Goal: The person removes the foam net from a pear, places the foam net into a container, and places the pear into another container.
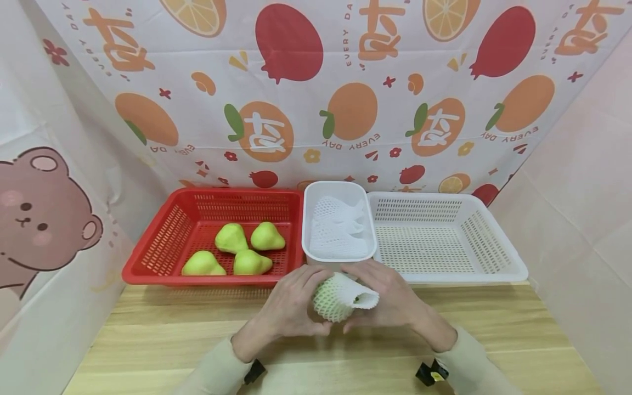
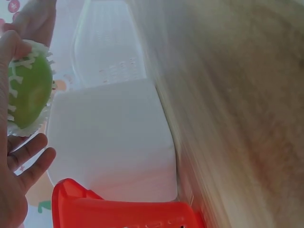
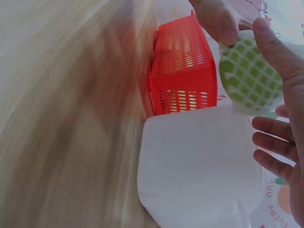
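A green pear (image 1: 323, 302) in a white foam net sleeve (image 1: 345, 291) is held between both hands, in front of the white tub. My left hand (image 1: 291, 302) grips its left side, and my right hand (image 1: 395, 296) grips its right side. The sleeve's loose end opens toward the right. In the left wrist view, bare green skin of the pear (image 2: 33, 90) shows past the sleeve's edge, with the left thumb on top. Through the mesh the pear (image 3: 249, 73) shows in the right wrist view, the right thumb against it and the other fingers spread below.
A red basket (image 1: 148, 241) on the left holds several green pears (image 1: 252, 262). Beside it stands a white tub (image 1: 339, 191) with foam net sleeves (image 1: 336, 225) inside. A white basket (image 1: 419, 249) is on the right. The wooden table (image 1: 173, 340) extends toward the front.
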Action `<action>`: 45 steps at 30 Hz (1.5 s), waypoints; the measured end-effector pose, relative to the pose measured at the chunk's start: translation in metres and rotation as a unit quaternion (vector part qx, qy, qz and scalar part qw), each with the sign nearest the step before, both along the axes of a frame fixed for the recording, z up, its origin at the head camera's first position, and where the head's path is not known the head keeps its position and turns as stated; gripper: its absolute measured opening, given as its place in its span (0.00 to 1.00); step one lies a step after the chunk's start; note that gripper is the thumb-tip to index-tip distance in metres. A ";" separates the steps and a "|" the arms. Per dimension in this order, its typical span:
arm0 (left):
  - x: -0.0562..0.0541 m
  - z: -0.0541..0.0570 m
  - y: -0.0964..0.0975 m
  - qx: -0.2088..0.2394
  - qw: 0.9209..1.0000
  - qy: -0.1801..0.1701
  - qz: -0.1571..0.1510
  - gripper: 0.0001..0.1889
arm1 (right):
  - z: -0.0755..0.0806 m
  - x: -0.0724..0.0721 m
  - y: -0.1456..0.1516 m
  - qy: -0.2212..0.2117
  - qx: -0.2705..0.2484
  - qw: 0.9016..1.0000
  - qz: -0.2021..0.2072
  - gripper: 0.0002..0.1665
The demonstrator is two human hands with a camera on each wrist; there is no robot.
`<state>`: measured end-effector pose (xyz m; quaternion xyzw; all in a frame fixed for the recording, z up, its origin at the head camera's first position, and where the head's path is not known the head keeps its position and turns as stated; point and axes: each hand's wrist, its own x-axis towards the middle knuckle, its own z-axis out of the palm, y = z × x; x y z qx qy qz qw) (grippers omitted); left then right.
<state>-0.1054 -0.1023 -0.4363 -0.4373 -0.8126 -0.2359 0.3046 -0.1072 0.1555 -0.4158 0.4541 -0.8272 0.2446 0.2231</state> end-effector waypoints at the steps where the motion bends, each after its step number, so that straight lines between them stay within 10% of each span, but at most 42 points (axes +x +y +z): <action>1: 0.000 0.000 0.000 -0.002 1.000 0.001 0.002 0.52 | 0.001 0.001 0.002 0.001 0.001 1.000 -0.001 0.70; 19: 0.005 0.000 -0.007 -0.041 0.997 -0.023 0.054 0.51 | 0.031 0.009 0.011 0.051 0.032 0.998 -0.024 0.65; 45: 0.011 0.004 -0.002 -0.103 0.989 0.049 0.095 0.52 | 0.028 0.014 -0.011 -0.038 0.113 0.987 -0.107 0.60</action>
